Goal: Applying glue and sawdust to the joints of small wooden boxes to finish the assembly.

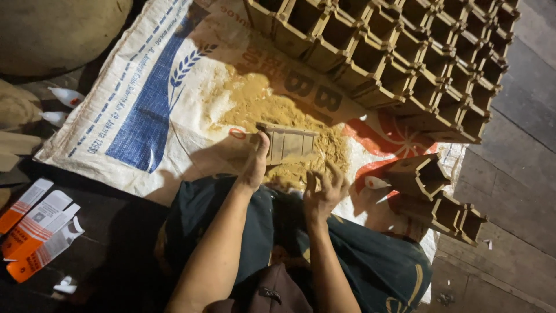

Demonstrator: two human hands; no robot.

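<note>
My left hand (255,165) grips the left end of a small brown wooden piece with grooves (288,143), holding it over a pile of yellow-brown sawdust (278,113). My right hand (324,188) hovers just below the piece with its fingers spread and dusted, holding nothing. The sawdust lies on a white woven sack with blue and red print (145,110) spread on the floor. My knees in dark green cloth (370,261) are at the sack's near edge.
A large stack of brown wooden grid blocks (405,52) fills the far right. A few smaller blocks (440,197) lie at the right near a small white glue bottle (376,183). Orange-and-white cartons (37,229) lie at the left, with more white bottles (63,95) beyond.
</note>
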